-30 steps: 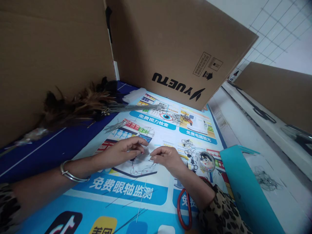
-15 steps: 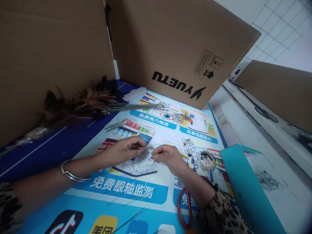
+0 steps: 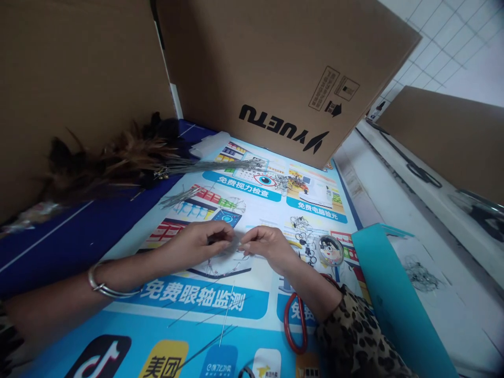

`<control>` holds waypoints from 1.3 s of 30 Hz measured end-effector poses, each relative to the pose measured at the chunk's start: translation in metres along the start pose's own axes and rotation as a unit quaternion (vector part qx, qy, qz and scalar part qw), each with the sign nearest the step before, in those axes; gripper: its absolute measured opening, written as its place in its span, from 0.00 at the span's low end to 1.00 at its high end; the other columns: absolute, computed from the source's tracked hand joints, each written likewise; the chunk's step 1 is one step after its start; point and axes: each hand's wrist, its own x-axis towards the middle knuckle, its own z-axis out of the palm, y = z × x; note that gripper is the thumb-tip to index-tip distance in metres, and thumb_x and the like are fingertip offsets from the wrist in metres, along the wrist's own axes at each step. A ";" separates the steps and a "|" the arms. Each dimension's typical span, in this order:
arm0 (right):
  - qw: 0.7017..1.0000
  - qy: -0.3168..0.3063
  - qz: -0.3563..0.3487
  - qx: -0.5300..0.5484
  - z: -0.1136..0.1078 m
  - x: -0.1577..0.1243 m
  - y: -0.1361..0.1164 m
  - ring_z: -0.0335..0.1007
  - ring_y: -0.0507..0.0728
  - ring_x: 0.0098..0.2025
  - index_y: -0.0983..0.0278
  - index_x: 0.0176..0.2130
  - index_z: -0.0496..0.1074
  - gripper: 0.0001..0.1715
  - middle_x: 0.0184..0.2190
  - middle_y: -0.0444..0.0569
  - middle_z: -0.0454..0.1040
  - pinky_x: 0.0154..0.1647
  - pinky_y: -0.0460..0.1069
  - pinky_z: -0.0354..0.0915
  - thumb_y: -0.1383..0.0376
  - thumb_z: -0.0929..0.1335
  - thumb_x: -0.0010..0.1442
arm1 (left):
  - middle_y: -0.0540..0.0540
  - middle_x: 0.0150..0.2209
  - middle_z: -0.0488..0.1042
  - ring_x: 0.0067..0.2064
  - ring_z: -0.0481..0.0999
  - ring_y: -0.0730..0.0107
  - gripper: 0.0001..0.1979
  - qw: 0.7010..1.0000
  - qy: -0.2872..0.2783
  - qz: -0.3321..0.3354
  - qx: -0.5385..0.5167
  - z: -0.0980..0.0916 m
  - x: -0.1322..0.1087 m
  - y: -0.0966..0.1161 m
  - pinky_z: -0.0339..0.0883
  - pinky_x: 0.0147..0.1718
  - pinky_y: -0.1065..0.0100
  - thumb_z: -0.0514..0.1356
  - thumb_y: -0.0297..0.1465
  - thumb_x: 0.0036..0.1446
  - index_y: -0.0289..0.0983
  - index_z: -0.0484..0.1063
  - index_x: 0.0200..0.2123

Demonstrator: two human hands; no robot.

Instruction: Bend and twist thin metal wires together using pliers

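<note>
My left hand (image 3: 210, 241) and my right hand (image 3: 265, 245) meet over the printed sheet, thumbs and fingers pinched close together. Between them is a thin wire loop with small beads (image 3: 225, 272), its lower curve hanging beneath the fingers. Both pinches appear to grip this wire, though the exact spot is blurred and partly covered. Scissors with red handles (image 3: 286, 329) lie below my right forearm. Loose straight wires (image 3: 226, 317) lie on the sheet in front of my hands.
Behind stands a big cardboard box (image 3: 283, 68). Brown feathers (image 3: 129, 149) and a wire bundle (image 3: 212, 165) lie at the left back. Tangled dark wire pieces (image 3: 307, 244), a round clear dish (image 3: 331, 251) and a teal folder (image 3: 394, 294) are at the right.
The whole view has shifted slightly, so things sit a little higher and further left. My hands have come closer together, still pinching at the beaded wire loop.
</note>
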 end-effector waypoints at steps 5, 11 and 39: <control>1.000 -0.001 0.002 0.009 0.002 -0.001 -0.003 0.69 0.49 0.27 0.65 0.32 0.74 0.13 0.26 0.45 0.75 0.32 0.46 0.66 0.62 0.74 0.45 | 0.47 0.35 0.76 0.37 0.74 0.65 0.08 0.999 0.021 0.011 0.033 0.001 -0.003 -0.002 0.66 0.35 0.68 0.55 0.31 0.55 0.38 0.72 0.38; 0.999 0.029 -0.019 0.008 0.002 0.000 -0.001 0.69 0.49 0.25 0.65 0.33 0.74 0.11 0.27 0.46 0.76 0.29 0.45 0.64 0.62 0.73 0.47 | 0.47 0.33 0.76 0.35 0.74 0.67 0.07 0.996 0.071 0.022 0.049 -0.002 -0.005 -0.002 0.66 0.33 0.70 0.55 0.32 0.56 0.37 0.71 0.36; 0.925 0.080 -0.142 -0.345 0.023 -0.003 0.016 0.65 0.49 0.27 0.62 0.33 0.75 0.08 0.34 0.46 0.68 0.28 0.45 0.63 0.64 0.72 0.49 | 0.51 0.29 0.73 0.31 0.71 0.70 0.04 0.982 0.177 -0.002 0.073 0.000 -0.008 0.009 0.64 0.31 0.72 0.56 0.31 0.53 0.38 0.69 0.31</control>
